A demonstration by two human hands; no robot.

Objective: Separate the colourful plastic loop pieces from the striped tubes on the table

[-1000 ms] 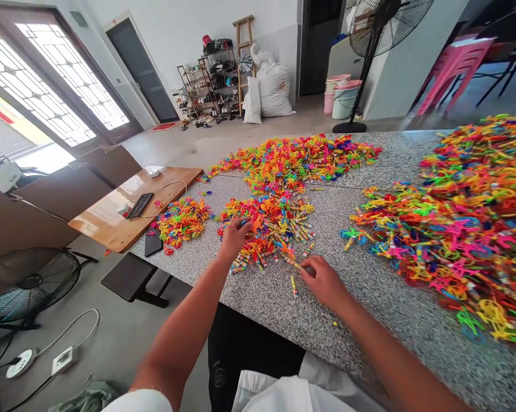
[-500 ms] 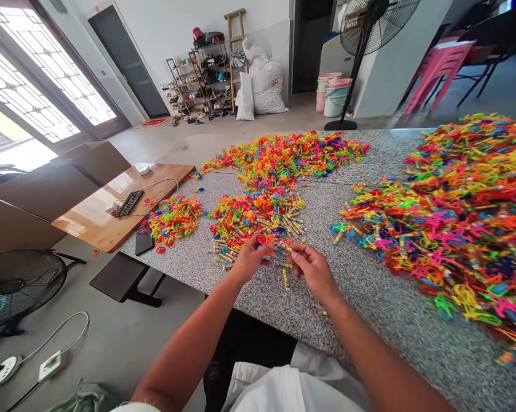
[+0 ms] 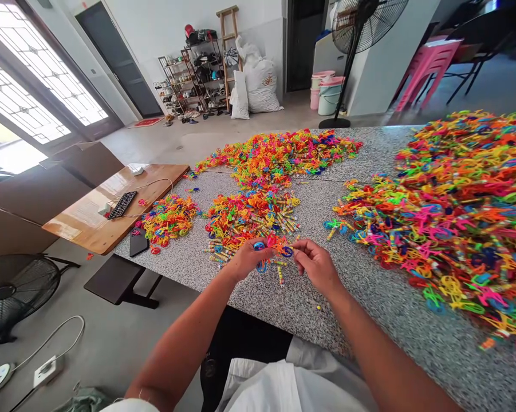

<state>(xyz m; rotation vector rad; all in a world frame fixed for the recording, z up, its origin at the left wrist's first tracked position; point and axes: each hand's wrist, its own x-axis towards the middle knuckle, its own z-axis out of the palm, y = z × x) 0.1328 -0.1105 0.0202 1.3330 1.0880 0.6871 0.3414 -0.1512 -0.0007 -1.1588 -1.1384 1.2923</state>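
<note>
My left hand [image 3: 249, 258] is closed on a small bunch of colourful looped plastic pieces, with light blue [image 3: 262, 265] and orange ones showing. My right hand [image 3: 318, 264] is pinched at the edge of a dark blue looped plastic piece [image 3: 287, 252], beside that bunch. Just below the hands, a yellow patterned stick [image 3: 280, 276] lies on the speckled tabletop [image 3: 258, 294]. Behind them spreads a pile of looped pieces [image 3: 236, 214], with more patterned sticks [image 3: 220, 250] close to my left hand.
A large heap of the pieces [image 3: 464, 217] covers the table's right side. Another pile [image 3: 279, 151] lies at the back, and a smaller one [image 3: 169, 218] at left near a black phone [image 3: 138, 243]. A wooden board [image 3: 86, 220] holds a keyboard [image 3: 122, 205].
The yellow stick between my hands is no longer seen there; a dark blue looped piece shows at my right fingertips. More light blue shows in my left hand. The view has shifted slightly.
</note>
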